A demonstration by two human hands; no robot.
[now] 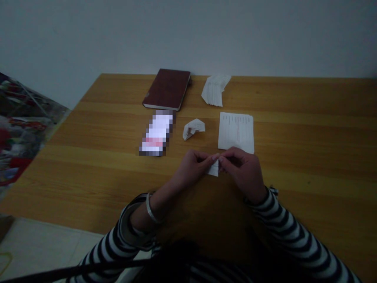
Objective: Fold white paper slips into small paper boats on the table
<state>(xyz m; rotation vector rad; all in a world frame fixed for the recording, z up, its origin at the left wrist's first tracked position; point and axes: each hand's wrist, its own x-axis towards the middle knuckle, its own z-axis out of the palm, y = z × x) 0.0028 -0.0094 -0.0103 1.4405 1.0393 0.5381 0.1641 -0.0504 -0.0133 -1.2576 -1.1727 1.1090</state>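
Note:
Between my two hands is a small folded piece of white paper (214, 169), with its lower part showing below the fingers. My left hand (194, 167) is closed, pinching the paper between thumb and fingers. My right hand (243, 169) pinches at the paper's right side, thumb against fingertips, so part of it is hidden. Just beyond my right hand lies a stack of white printed sheets (236, 131). A folded paper piece (194, 127) rests on the table ahead of my left hand. Farther back, several folded paper pieces (215, 91) are lined up in a row.
A brown notebook (169, 88) lies near the back of the wooden table (309, 129). In front of it is a phone (157, 133) with a lit, blurred screen. A wall (224, 35) borders the table's far edge. Mixed items (20, 125) lie beyond the left edge.

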